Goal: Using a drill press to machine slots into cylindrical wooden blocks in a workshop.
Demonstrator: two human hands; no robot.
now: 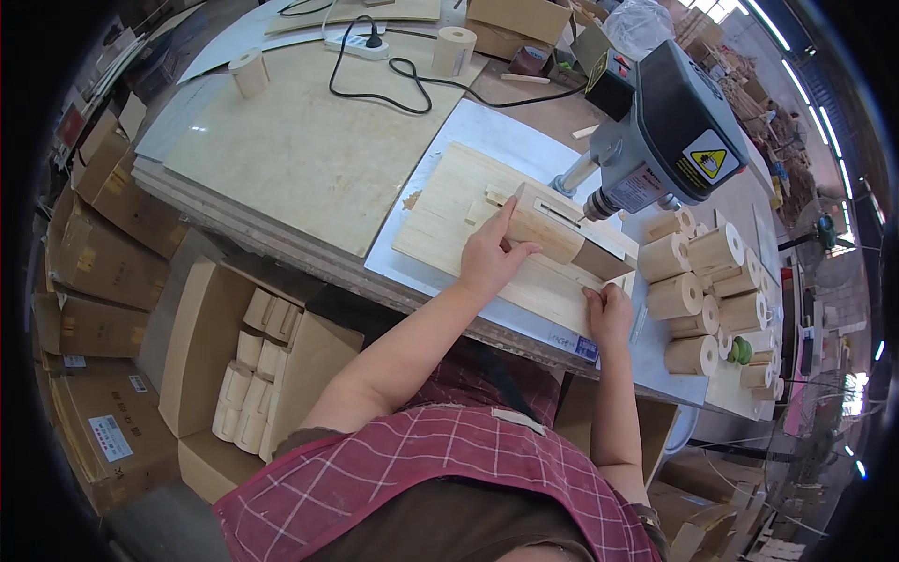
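Observation:
A pale wooden cylinder [545, 234] with a long slot along its top lies on a flat wooden board [449, 211]. My left hand [489, 255] grips the cylinder's near left side, index finger stretched along its end and thumb on its side. At the right end of the board, beside a brown block [602, 260], my right hand [611, 314] is closed with its fingers curled; what they pinch is hidden. Just above the slotted cylinder is the chuck [602, 203] of a grey and black bench drill press [676, 131]. Whether the bit touches the wood I cannot tell.
Several drilled wooden cylinders [674, 295] are stacked to the right, with a green roll [740, 350] among them. A black cord [412, 80] runs to a white power strip [359, 45]. At lower left, an open carton [192, 347] holds slotted wooden pieces [248, 398].

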